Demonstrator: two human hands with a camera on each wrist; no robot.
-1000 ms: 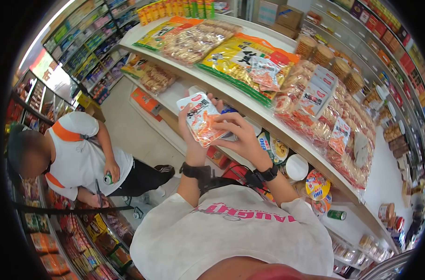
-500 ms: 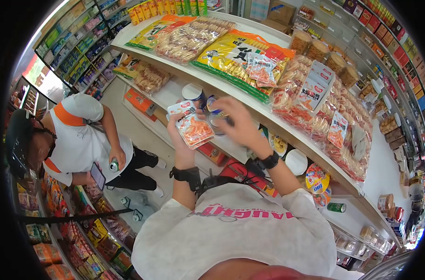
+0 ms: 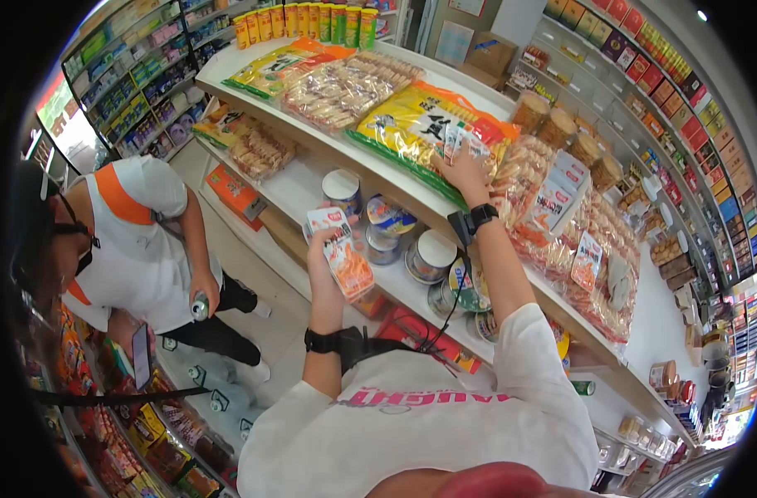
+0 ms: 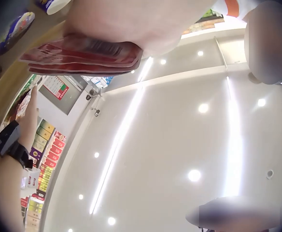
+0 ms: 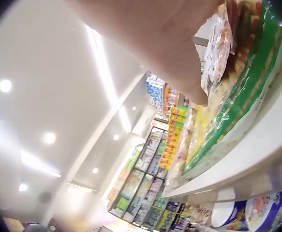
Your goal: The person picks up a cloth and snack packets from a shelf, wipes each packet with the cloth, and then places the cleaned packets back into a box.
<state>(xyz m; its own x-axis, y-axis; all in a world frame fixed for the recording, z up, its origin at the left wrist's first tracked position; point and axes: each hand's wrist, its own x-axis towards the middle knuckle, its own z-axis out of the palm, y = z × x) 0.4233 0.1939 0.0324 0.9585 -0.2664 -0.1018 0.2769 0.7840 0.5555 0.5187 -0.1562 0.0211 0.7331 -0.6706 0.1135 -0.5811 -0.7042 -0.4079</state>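
Observation:
My left hand [image 3: 324,266] holds a small stack of white and orange snack packets [image 3: 343,253] in front of the shelf; from the side, the left wrist view shows several layers of red packets [image 4: 85,55] under the palm. My right hand [image 3: 465,177] reaches onto the top shelf, its fingers gripping small packets [image 3: 461,143] that lie on a big yellow bag [image 3: 395,124]. In the right wrist view, thumb and fingers of the right hand [image 5: 165,43] are around a shiny packet [image 5: 217,53] above the green-edged bag [image 5: 232,106].
More white packets [image 3: 553,195] and a single one [image 3: 587,261] lie on the clear snack bags at the right. Tubs and a can [image 3: 342,189] stand on the lower shelf [image 3: 303,187]. At the left stands a person [image 3: 137,241] with a can and a phone.
My right hand has left the packets in my left hand and moved up and right to those on the yellow bag. The left hand has lowered slightly, still holding its stack.

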